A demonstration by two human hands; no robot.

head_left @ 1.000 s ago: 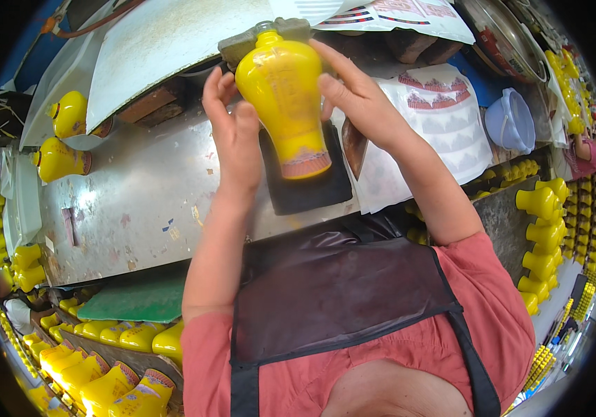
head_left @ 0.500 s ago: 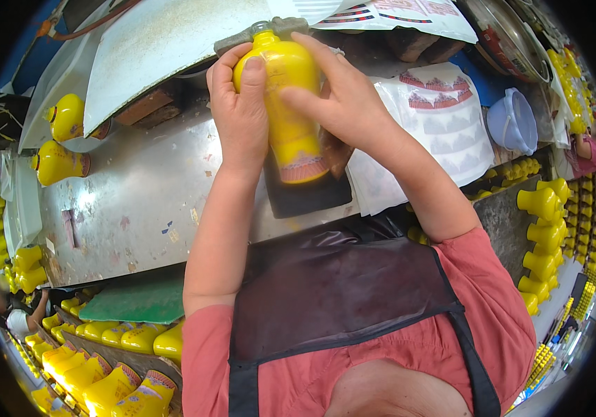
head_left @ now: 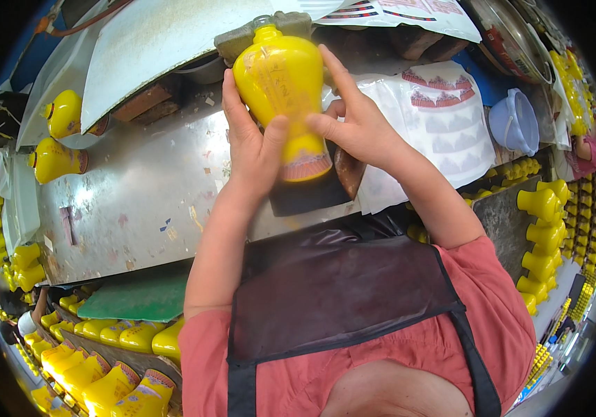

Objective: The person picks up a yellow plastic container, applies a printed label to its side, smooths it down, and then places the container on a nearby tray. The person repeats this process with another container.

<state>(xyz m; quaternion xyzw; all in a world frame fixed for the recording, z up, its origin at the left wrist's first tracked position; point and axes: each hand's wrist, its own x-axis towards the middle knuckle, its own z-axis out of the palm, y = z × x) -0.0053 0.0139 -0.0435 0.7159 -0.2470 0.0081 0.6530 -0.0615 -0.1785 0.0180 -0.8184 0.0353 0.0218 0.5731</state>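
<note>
A yellow vase-shaped bottle (head_left: 285, 90) with a patterned band near its base is held up over the metal worktop (head_left: 131, 194). My left hand (head_left: 252, 142) grips its left side, thumb across the front. On the right flank rests my right hand (head_left: 357, 121), fingers stretched upward along the body. The bottle's neck points away from me, toward a grey block (head_left: 242, 38). Beneath the bottle lies a dark pad (head_left: 305, 198).
Two yellow bottles (head_left: 58, 135) lie at the worktop's far left. Rows of yellow bottles (head_left: 96, 361) fill racks at lower left, and others stand on pegs (head_left: 544, 229) at right. Sheets of printed labels (head_left: 444, 118) and a blue tub (head_left: 517, 121) sit at right. A green mat (head_left: 141, 295) lies near me.
Both hands have shifted on the bottle: they covered its front half a second ago, and now they sit at its sides, leaving the yellow front exposed.
</note>
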